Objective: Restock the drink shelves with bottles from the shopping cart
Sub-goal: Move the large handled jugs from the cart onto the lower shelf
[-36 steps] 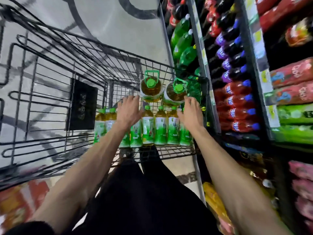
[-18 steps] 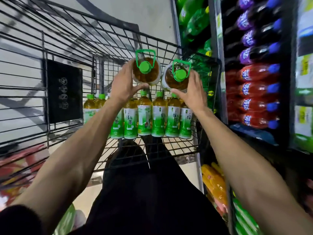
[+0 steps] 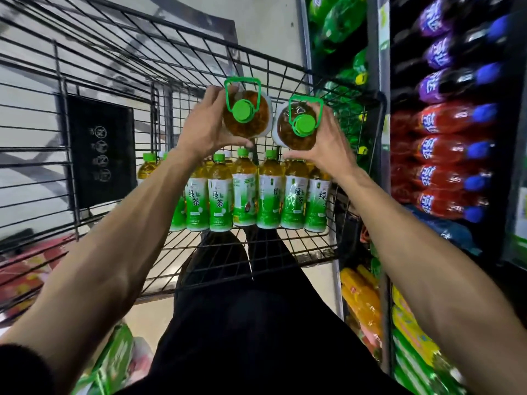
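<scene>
Fingers (image 3: 220,94) of the left hand (image 3: 205,126) curl round the far side of one big tea bottle (image 3: 251,124), thumb tucked under its near edge, gripping it firmly. The right hand (image 3: 325,143) clasps a second big tea bottle (image 3: 288,135) the same way, fingers up by its green carry handle (image 3: 305,105) and thumb beneath. Both bottles hold amber liquid, have green caps and sit side by side, nearly touching, over the shopping cart (image 3: 285,57). Below them a row of small green tea bottles (image 3: 245,195) stands upright on the cart's wire floor. Just right of the cart are the drink shelves (image 3: 379,81), stocked with red soda bottles (image 3: 445,149) with blue caps, purple-labelled ones (image 3: 439,84) above, and green bottles (image 3: 339,21) further back
</scene>
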